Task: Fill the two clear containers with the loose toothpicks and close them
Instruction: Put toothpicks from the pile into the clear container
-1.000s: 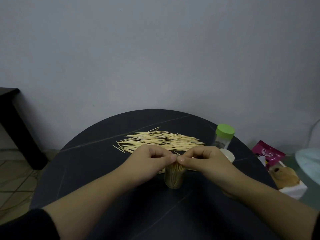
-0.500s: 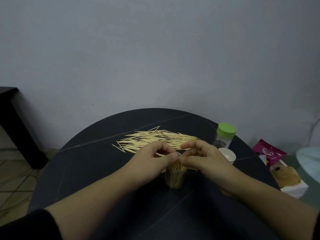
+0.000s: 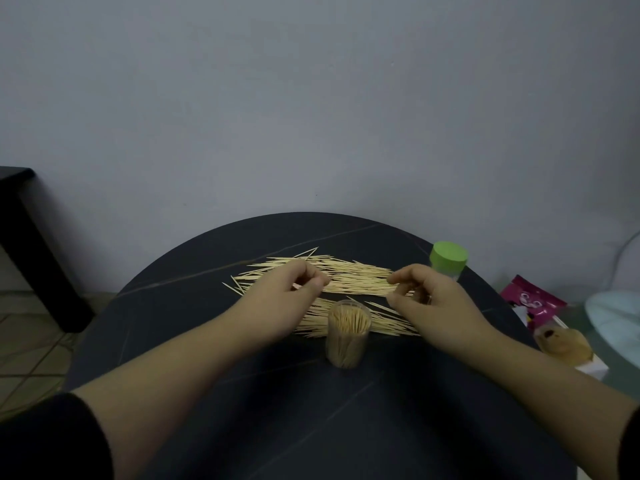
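Viewpoint: we're riding on the person's head, one wide-angle camera, the only view.
Facing: forward and down, across the round black table (image 3: 346, 427) to the grey wall (image 3: 311, 116).
Nearness: close in, with the forearms entering from the bottom corners and the left hand (image 3: 287, 296) and right hand (image 3: 433, 299) at mid-frame.

Round dark table (image 3: 346, 427) with scattered loose toothpicks (image 3: 356, 278), an open toothpick-filled clear container (image 3: 348, 336), a green-lidded container (image 3: 448, 259).

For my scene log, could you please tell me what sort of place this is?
Probably a room at home: a round dark table by a plain wall, a pink packet beside it, tiled floor at left.
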